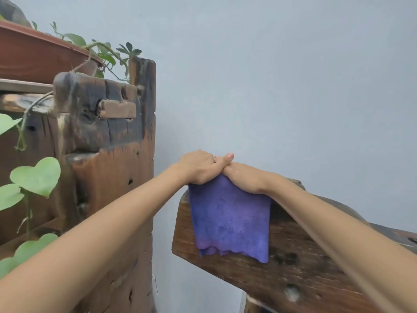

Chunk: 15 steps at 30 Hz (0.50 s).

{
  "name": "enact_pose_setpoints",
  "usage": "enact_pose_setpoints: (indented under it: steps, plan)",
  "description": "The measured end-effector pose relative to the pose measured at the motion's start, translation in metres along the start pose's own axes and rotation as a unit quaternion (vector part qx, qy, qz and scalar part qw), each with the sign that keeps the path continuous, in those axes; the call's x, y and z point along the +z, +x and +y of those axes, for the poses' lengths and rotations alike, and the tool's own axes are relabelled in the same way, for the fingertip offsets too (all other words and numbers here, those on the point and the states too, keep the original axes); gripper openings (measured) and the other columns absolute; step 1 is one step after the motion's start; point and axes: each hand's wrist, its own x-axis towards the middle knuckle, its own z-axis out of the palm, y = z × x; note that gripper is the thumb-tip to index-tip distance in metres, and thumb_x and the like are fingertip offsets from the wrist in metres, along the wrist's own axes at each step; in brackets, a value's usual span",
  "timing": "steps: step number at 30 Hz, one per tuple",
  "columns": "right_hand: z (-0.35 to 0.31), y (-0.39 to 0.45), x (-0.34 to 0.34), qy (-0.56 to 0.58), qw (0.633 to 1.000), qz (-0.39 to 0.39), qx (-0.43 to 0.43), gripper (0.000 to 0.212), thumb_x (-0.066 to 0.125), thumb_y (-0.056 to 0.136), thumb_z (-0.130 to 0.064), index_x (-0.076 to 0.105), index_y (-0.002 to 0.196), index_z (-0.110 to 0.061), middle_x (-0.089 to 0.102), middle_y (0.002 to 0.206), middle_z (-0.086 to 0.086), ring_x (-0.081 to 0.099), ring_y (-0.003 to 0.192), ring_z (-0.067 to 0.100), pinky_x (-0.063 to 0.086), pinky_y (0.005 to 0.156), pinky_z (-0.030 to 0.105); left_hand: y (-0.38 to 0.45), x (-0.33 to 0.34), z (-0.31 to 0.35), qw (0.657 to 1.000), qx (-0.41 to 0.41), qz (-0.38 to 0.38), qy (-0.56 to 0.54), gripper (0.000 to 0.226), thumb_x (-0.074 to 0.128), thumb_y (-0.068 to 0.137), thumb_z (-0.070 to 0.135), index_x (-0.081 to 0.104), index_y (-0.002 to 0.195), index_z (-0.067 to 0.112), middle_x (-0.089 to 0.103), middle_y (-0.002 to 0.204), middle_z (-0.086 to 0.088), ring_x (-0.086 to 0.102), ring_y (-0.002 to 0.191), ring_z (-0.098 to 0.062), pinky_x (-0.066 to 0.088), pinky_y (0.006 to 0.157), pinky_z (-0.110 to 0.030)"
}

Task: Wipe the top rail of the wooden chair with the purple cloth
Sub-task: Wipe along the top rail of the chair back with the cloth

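- Purple cloth (pixel 230 215) hung draped over the top rail (pixel 293 256) of the wooden chair, near the rail's left end, with its lower edge falling loose and wavy down the near face of the wood
- Both hands lay on top of the cloth where it folded over the rail's upper edge, and they touched each other there
- Left hand (pixel 198 168) pressed down on the cloth's upper left part, its knuckles bent over the far side of the rail so that the fingertips were hidden; whether those fingers gripped the cloth could not be told
- Right hand (pixel 246 177) pressed on the cloth's upper right part, its thumb (pixel 226 160) stretched out straight across the left hand's fingers; its other fingers were hidden too
- Both bare forearms reached in from the lower corners of the view
- Rail's wood was dark brown, worn and speckled with darker patches
- Beside the chair on the left stood a rough, weathered wooden stand (pixel 112 143) carrying a reddish-brown planter (pixel 38 53)
- Green heart-shaped leaves (pixel 37 176) trailed down from it on the left
- Behind everything was a plain pale blue-grey wall (pixel 282 75)
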Motion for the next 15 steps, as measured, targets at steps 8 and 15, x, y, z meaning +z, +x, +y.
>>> enact_pose_setpoints:
  steps: [8, 15]
  plan:
    - [0.002, -0.081, 0.002, -0.133, 0.985, 0.088, 0.067, 0.04, 0.017, 0.103, -0.054, 0.037, 0.138, -0.049, 0.047, 0.147, -0.025, 0.048, 0.133, 0.009, 0.045, 0.101, 0.047, -0.019, 0.024, 0.044, 0.991, 0.075, 0.064, 0.09, 0.076, -0.003, 0.095, 0.061, 0.054, 0.091, 0.011, 0.064, 0.104, -0.01, 0.057, 0.111, -0.026, 0.035, 0.105, -0.041]
    - [0.0, -0.032, 0.003, -0.108, 0.982, 0.078, 0.13, 0.054, 0.017, 0.101, -0.039, 0.048, 0.143, -0.027, 0.056, 0.147, 0.001, 0.051, 0.133, 0.027, 0.04, 0.104, 0.043, 0.006, 0.015, 0.032, 0.996, 0.014, -0.034, 0.083, 0.106, -0.017, 0.086, 0.072, 0.066, 0.128, 0.022, 0.065, 0.135, -0.001, 0.049, 0.135, -0.022, 0.021, 0.119, -0.047]
